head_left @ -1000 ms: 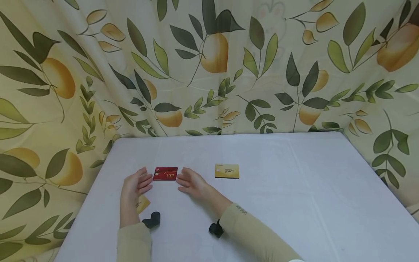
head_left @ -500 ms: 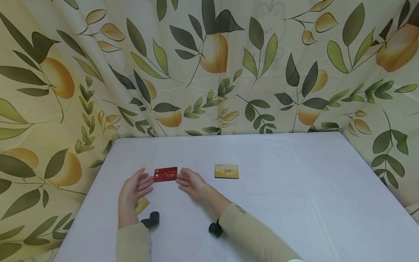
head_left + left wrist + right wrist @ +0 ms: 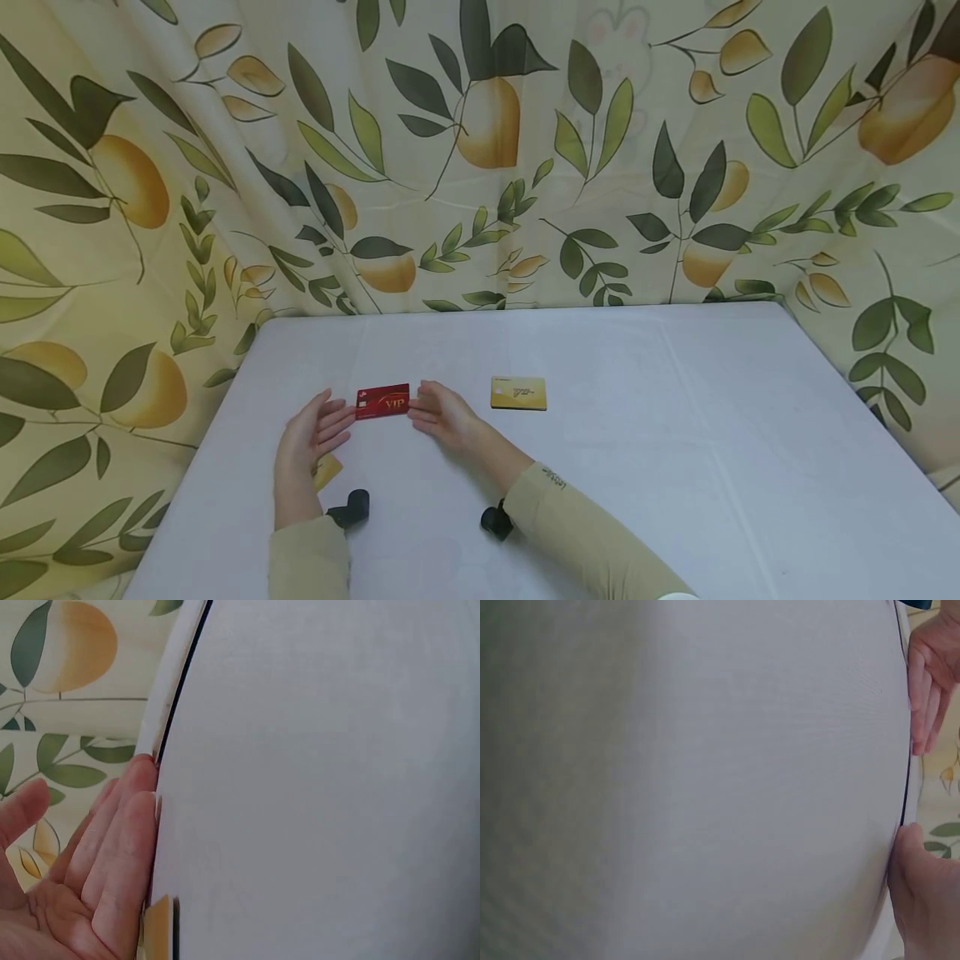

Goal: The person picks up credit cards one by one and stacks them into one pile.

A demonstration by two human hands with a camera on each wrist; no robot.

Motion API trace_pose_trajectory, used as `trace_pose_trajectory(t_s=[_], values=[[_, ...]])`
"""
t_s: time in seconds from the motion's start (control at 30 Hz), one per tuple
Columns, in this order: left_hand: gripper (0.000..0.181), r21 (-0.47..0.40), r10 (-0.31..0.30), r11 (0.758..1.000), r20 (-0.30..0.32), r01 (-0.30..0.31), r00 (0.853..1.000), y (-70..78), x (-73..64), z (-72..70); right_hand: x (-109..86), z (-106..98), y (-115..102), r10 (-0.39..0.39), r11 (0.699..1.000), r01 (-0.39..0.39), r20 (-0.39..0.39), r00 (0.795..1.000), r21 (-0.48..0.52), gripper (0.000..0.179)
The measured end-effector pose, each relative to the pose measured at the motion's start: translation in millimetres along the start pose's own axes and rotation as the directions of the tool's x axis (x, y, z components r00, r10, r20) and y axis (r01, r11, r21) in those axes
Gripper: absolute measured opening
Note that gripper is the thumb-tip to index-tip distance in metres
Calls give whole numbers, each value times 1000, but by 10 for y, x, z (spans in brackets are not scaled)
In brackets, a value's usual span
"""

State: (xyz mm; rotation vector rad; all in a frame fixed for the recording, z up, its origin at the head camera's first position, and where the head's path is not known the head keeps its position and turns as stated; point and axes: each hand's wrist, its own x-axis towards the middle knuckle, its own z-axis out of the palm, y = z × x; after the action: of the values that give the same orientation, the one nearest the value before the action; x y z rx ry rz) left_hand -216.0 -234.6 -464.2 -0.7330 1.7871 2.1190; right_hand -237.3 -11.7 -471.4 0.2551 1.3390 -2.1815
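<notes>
A red card lettered VIP [image 3: 382, 401] lies on the white table between the two hands. My left hand [image 3: 309, 437] stands on edge with its fingers straight and close together, fingertips right at the card's left end. From the other side my right hand [image 3: 447, 419] reaches in, its extended fingertips at the card's right end. The card sits slightly turned, right end farther from me. Partly hidden behind my left hand is a gold card [image 3: 327, 472], whose edge also shows beside the left palm [image 3: 159, 930] in the left wrist view. The right wrist view shows both hands facing each other.
To the right of the hands a gold card [image 3: 518, 392], thick at its edge like a small stack, lies on the white tabletop [image 3: 637, 433]. A curtain [image 3: 465, 217] printed with fruit and leaves hangs behind. Black wrist cameras [image 3: 351, 508] sit near both cuffs.
The red card has turned a little, its right end swinging away from me, and shifted slightly right. Both hands have moved slightly along with it. The gold cards stay put.
</notes>
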Motion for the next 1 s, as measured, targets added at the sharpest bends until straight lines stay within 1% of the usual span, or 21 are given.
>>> trace_pose_trajectory(t_s=[0.2,0.27,0.4,0.5,0.63,0.7,0.77,0.87,0.93,1.0], values=[[67,46,15,999,-26,-14,1000,12,-20,42,-8,12,-30,13,999,-12,-25,1000,50,55],[66,48,20,999,-21,-19,1000,19,-27,48,-11,12,-50,24,997,-22,-33,999,70,55],[67,12,21,1000,9,-21,1000,26,-26,66,-7,-2,-85,43,994,-37,-53,998,103,56],[66,-34,7,999,26,-6,1000,28,-24,84,3,-19,-97,54,992,-45,-69,996,115,56],[63,-74,-6,997,23,7,1000,30,-27,106,-9,-29,-114,59,994,-51,-77,995,101,55],[61,-76,-3,997,26,5,1000,29,-25,114,-22,-32,-128,59,995,-53,-81,995,84,54],[60,-60,2,998,35,0,999,28,-25,127,-34,-40,-140,62,996,-56,-85,994,67,53],[58,-13,9,1000,48,-8,999,26,-29,148,-51,-54,-161,74,997,-70,-93,993,46,51],[59,12,7,1000,58,-8,998,23,-33,163,-62,-64,-171,78,997,-74,-96,992,36,50],[62,11,4,1000,65,-4,998,20,-35,179,-68,-73,-182,85,996,-82,-98,992,31,49]])
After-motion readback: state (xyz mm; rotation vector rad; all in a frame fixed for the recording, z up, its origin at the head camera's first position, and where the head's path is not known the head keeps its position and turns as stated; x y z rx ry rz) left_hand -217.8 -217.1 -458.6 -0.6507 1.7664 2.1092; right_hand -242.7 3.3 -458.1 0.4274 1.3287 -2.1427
